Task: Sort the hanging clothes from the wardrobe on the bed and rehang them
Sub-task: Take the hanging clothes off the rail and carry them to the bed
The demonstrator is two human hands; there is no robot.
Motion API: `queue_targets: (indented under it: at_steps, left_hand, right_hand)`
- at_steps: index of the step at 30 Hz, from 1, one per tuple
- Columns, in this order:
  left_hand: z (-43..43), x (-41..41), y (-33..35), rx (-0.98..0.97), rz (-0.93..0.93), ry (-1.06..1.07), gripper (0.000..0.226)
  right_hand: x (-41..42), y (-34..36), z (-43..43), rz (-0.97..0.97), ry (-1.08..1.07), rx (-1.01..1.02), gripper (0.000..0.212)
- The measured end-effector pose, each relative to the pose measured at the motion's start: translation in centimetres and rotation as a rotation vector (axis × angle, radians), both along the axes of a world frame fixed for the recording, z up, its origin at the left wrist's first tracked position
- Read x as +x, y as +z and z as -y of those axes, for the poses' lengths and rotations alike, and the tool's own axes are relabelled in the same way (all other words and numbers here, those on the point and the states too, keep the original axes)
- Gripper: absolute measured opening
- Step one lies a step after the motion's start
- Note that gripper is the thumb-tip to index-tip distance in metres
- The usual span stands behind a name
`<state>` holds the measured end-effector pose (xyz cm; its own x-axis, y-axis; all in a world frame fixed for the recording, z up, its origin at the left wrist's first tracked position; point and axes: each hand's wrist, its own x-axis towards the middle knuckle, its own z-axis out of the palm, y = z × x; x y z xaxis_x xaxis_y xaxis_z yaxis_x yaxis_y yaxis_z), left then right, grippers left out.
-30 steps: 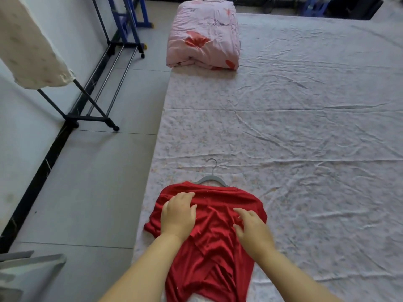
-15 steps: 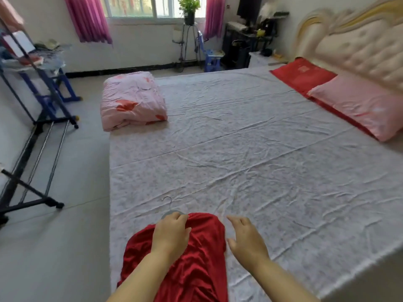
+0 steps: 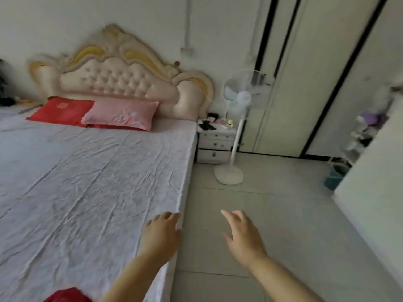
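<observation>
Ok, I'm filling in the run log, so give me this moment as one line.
left hand: open, at edge of bed | right hand: open, over floor | red garment: on bed, neither hand touching it

Pillows (image 3: pixel 122 113) on bed (image 3: pixel 87 182), against headboard (image 3: pixel 117 83). Nightstand (image 3: pixel 214 144) right of bed. Fan (image 3: pixel 244 98) on floor (image 3: pixel 272 225) just before nightstand, wardrobe (image 3: pixel 305 73) behind. Garment (image 3: pixel 65 295) on bed's near end.

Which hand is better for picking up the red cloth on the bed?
Probably the left. The left hand is over the edge of the bed, nearer the red cloth. The right hand hangs over the floor, farther away. Both are open and empty.
</observation>
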<state>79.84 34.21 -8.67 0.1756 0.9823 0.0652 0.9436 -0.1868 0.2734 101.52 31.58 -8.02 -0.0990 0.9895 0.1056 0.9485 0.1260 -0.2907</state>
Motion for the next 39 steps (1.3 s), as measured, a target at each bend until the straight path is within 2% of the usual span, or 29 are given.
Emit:
queue_targets:
  at_steps: [4, 8, 14, 19, 27, 34, 39]
  left_hand:
    - [0.7, 13.9, 2.8, 0.084, 0.034, -0.305, 0.047]
    - [4.8, 28.0, 5.1, 0.117, 0.099, -0.603, 0.047]
    - [15.4, 46.3, 7.2, 0.158, 0.142, -0.974, 0.045]
    - [25.8, 59.3, 8.9, 0.197, 0.169, -1.203, 0.045]
    - [36.3, 73.8, 12.0, 0.232, 0.245, -1.454, 0.045]
    - [39.7, 86.4, 13.9, 0.248, 0.322, -1.568, 0.040]
    - [40.8, 95.4, 16.0, 0.261, 0.394, -1.658, 0.040]
  right_hand:
    - [11.8, 2.2, 6.4, -0.009, -0.313, 0.053, 0.059]
    - [22.4, 3.7, 15.1, -0.012, -0.582, 0.113, 0.056]
    - [34.6, 5.1, 29.6, -0.003, -0.912, 0.175, 0.054]
    - [43.9, 6.5, 41.3, 0.051, -1.143, 0.203, 0.055]
    - [55.0, 9.0, 52.5, 0.059, -1.387, 0.266, 0.056]
    - [64.2, 11.0, 56.2, 0.067, -1.513, 0.327, 0.055]
    - [71.5, 13.5, 57.2, 0.152, -1.557, 0.336, 0.055]
